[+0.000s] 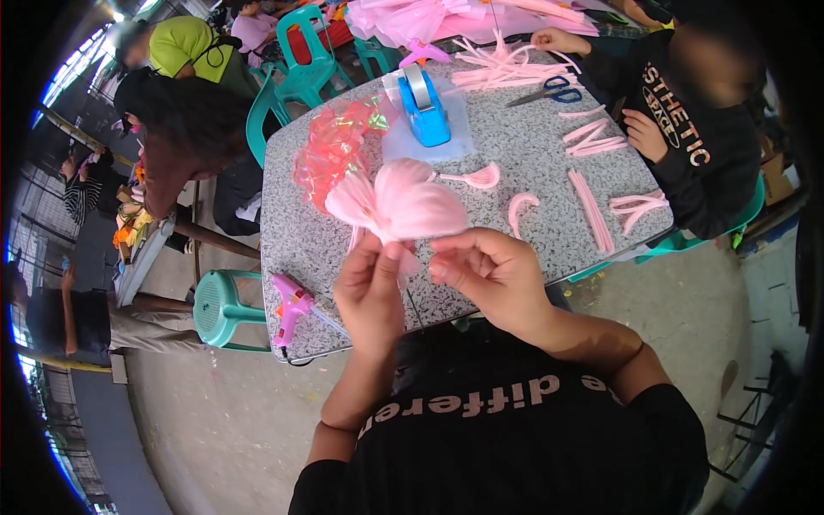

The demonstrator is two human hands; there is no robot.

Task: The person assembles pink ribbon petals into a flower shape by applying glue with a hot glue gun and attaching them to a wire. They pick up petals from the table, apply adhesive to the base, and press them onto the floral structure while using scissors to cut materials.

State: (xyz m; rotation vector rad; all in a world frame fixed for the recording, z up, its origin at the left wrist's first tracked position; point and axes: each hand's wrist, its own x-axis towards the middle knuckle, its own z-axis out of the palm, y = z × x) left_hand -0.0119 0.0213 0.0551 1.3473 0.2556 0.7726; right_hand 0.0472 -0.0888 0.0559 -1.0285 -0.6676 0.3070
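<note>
My left hand [372,287] pinches the gathered base of a pink fabric flower [421,202], whose rounded, sheer petals spread above the table's near edge. Close to its right side, my right hand [496,279] has curled fingers, with thumb and index a little apart and nothing visible between them. Just beyond the flower lies a heap of shiny, iridescent pink film [336,142]. A small pink petal piece [482,176] and a curved pink strip [520,209] lie to the right. A pink glue gun [292,305] rests left of my hands.
The speckled grey table [541,129] also carries a blue tape dispenser [427,112], scissors [549,91], another pink glue gun [424,53] and bundles of pink strips [590,210]. A person in black [687,129] sits at the right. A green stool [221,307] stands at left.
</note>
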